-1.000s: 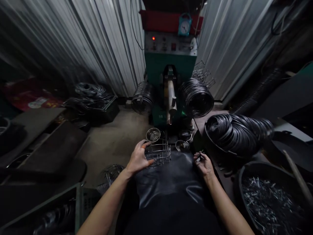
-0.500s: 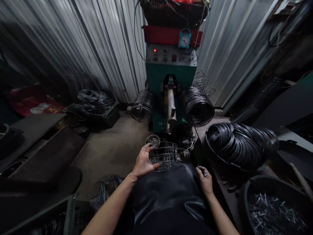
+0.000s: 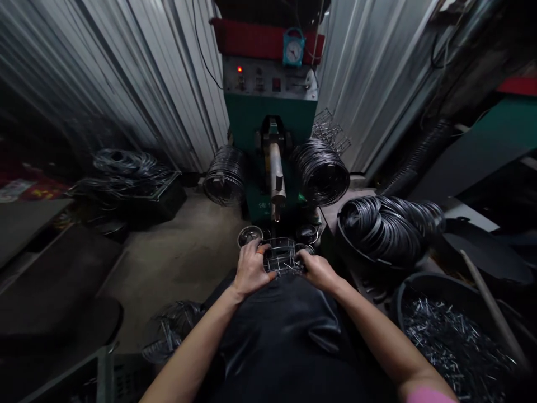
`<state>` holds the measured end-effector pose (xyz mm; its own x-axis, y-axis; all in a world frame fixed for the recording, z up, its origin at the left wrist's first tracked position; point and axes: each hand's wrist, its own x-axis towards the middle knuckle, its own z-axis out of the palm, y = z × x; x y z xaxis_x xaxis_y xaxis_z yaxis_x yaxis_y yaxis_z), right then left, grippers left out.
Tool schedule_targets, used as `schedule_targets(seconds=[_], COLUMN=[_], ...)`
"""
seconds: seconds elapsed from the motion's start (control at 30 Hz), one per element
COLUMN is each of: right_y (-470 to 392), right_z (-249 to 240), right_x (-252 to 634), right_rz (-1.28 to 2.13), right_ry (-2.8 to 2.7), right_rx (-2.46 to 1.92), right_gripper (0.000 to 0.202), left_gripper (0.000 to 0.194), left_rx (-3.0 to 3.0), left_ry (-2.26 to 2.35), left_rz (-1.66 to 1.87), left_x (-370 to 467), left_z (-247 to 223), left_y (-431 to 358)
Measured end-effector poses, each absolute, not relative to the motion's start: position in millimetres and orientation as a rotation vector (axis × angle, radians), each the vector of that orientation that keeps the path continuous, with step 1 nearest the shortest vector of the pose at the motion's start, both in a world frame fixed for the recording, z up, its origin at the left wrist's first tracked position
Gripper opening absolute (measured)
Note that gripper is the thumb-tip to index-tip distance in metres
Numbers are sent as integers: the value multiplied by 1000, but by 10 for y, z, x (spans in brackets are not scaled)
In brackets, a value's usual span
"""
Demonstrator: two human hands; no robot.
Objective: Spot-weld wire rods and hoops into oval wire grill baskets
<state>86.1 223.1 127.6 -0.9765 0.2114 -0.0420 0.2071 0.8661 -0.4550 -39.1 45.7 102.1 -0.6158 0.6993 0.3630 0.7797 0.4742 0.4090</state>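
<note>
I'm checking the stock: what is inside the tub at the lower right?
Many short, thin metal pieces show inside the tub. Whatever lies beneath the top ones, and the bottom, is covered.

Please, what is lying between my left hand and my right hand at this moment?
In the head view, a wire frame lies between your left hand and your right hand; the left fingers hold it.

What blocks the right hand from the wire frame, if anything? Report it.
Nothing visible. The right hand is at the right side of the wire frame, contact unclear; the left hand grips the opposite side.
</note>
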Motion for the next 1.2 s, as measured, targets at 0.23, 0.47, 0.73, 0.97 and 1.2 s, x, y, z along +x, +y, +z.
schedule_targets(seconds=[0.23, 0.47, 0.73, 0.97, 1.2], right_y=[1874, 1830, 2058, 2091, 2190], right_z=[1001, 827, 1134, 1074, 1017], right_x=[636, 721, 751, 671, 556], right_rz=[741, 1254, 1181, 992, 998], right_ry=[-2700, -2476, -2729, -2797, -2745], right_rx=[-605, -300, 230, 263, 274], right_gripper=[16, 13, 20, 36, 32], left_gripper=[61, 61, 65, 65, 65], left_rx=[-1235, -1267, -1344, -1364, -1343], left_ry=[-2615, -2619, -2566, -2556, -2616], left_rz=[-824, -899, -1006, -1044, -1099], left_x=[-219, -184, -354, -435, -570], left_z=[1052, 982, 1032, 1077, 1014], left_y=[520, 503, 436, 434, 501])
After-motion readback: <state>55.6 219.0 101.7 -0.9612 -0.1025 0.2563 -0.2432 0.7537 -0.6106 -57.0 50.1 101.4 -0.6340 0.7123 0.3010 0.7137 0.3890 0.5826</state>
